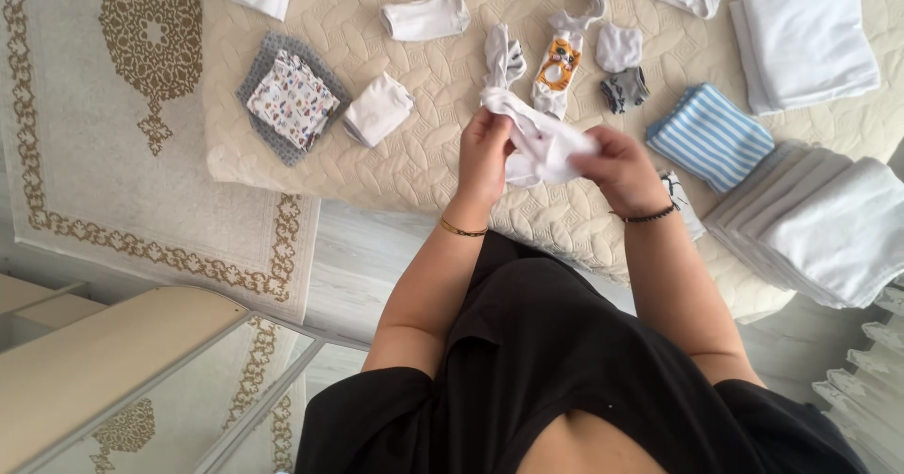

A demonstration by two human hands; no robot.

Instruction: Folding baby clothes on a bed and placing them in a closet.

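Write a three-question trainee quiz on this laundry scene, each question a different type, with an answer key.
1. True or false: both hands grip the same small white garment.
2. Which folded item lies nearest the right hand? A) blue-striped cloth B) patterned cloth on a grey mat C) white roll
3. What does the left hand have at its wrist?

Key
1. True: the two hands hold it above the edge of the quilted cream bed cover.
2. A.
3. A thin gold-coloured bangle.
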